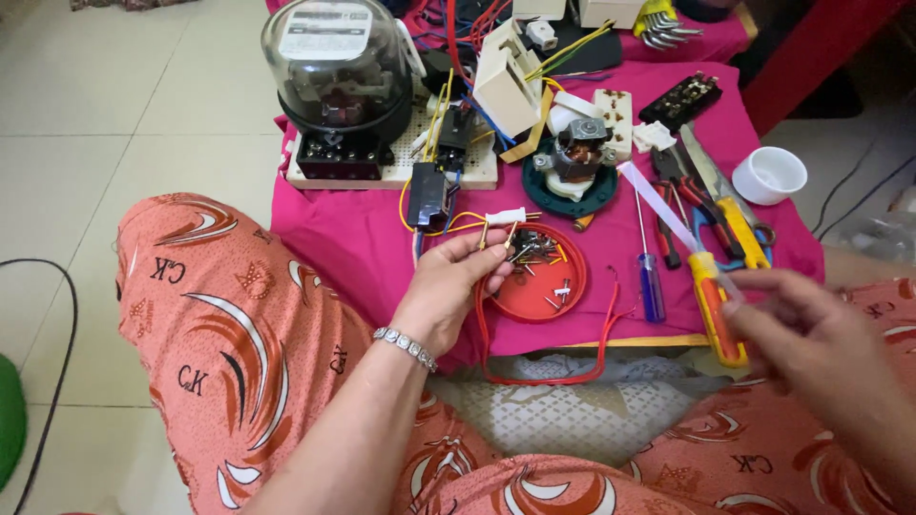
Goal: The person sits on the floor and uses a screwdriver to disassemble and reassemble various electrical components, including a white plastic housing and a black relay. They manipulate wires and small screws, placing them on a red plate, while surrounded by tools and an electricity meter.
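Screwdriver [708, 286] with a yellow and orange handle, gripped in my right hand [811, 329]: that is the tool I am working with, seen from the camera on my head looking down over my lap. My fingers are closed around the handle near the front right edge of the pink cloth [363, 238]. Its long axis runs diagonally, handle toward me and to the right, pale shaft pointing up and left toward the small motor [574, 153]. The hand is blurred, so I cannot tell the exact grip.

My left hand [448, 286], with a bracelet [405, 346] at the wrist, is closed in a pinch on a small connector with yellow wires [501, 224], held just above the red lid [539, 277] full of screws, near the middle of the cloth.

In my judgement, doing this well means keeping the connector steady in the pinch, lining the tip squarely with the screw, and turning gently so it does not slip.

At the far left corner sits an electricity meter [336, 67] with a clear dome. A blue screwdriver [651, 277] and pliers [711, 205] lie touching the cloth on the right, with a white cup [769, 174] at the right edge.
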